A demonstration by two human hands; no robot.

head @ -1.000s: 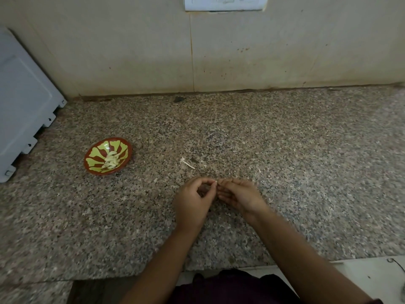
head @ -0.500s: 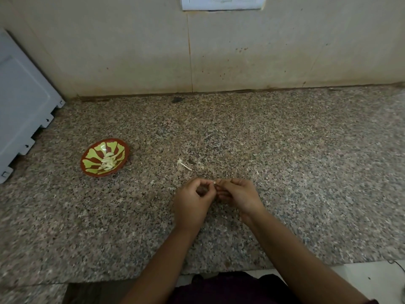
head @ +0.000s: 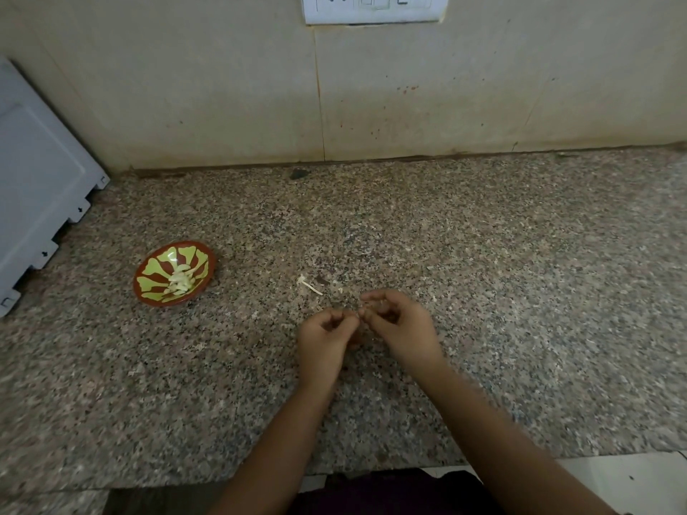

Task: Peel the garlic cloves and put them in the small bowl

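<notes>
As two hands (head: 322, 341) (head: 403, 328) meet, one small bowl (head: 156, 277)

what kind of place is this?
Probably a home kitchen: speckled granite counter, tiled wall with a switch-and-socket plate, and a small painted bowl holding peeled garlic cloves.

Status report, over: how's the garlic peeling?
Left hand, right hand: fingers curled, tips meeting; clove hidden. Peeled garlic cloves in small red-and-yellow bowl. Nothing in the way.

The small round red-brown bowl with yellow-green petal pattern (head: 163, 302), standing upright.
A heap of pale peeled garlic cloves (head: 181, 282) lies at its centre (too small to count).
</notes>
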